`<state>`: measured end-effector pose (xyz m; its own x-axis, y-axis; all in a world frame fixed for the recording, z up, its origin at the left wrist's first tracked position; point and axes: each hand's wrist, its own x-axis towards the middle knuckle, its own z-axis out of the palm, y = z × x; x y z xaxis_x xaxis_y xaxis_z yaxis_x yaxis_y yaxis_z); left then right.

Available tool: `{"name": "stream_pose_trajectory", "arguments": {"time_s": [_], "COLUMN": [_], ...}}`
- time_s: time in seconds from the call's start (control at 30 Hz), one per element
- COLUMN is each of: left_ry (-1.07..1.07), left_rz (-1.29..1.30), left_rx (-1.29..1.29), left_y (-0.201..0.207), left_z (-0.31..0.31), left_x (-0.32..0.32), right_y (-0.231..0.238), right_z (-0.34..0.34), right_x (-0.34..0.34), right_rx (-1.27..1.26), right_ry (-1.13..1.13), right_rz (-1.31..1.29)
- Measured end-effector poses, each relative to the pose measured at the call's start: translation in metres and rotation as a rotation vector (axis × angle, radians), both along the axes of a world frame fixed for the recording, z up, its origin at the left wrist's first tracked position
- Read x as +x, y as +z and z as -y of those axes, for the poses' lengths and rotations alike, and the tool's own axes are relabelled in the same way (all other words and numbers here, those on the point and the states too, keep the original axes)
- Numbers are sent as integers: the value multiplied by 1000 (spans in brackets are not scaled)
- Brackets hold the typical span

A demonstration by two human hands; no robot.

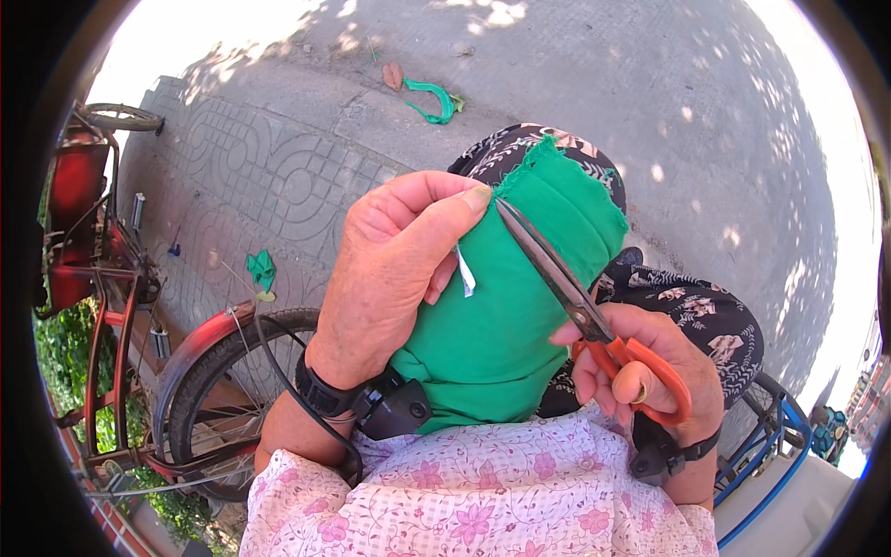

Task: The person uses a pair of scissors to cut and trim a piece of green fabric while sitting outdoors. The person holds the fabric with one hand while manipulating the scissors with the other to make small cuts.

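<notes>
Paved ground (269,162) spreads around green cloth (501,306) at the clock's centre, its edge pinched by the left hand (394,251) at ten o'clock, while the right hand (668,362) at four grips scissors (549,265) whose tip, if it slipped, could nick the nearby thumb (475,199).

1. I see plain green cloth (492,306), its label (466,273) white.
2. The scissors (591,323) reach me orange-handled and grey-bladed.
3. My feed shows a pale checked top (455,501) with pink flowers.
4. I make out black trousers (710,320), white-leafed with pinkish motifs.
5. I get grey pavement (288,200) patterned with curves, and a red bicycle mudguard (200,346).
</notes>
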<state>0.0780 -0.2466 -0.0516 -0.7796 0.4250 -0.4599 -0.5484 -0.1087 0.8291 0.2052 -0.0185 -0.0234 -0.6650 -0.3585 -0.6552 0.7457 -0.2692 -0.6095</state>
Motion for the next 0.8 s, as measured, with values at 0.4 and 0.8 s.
{"name": "stream_pose_trajectory", "arguments": {"time_s": [0.4, 0.8], "left_ry": [-37, -1], "left_rz": [-10, 44], "left_rx": [7, 25], "left_y": [1, -1], "left_z": [0, 5], "left_x": [1, -1], "right_y": [-13, -5], "right_z": [9, -3], "right_x": [1, 3], "right_rx": [-12, -148], "right_ry": [-90, -67], "right_rz": [-69, -37]}}
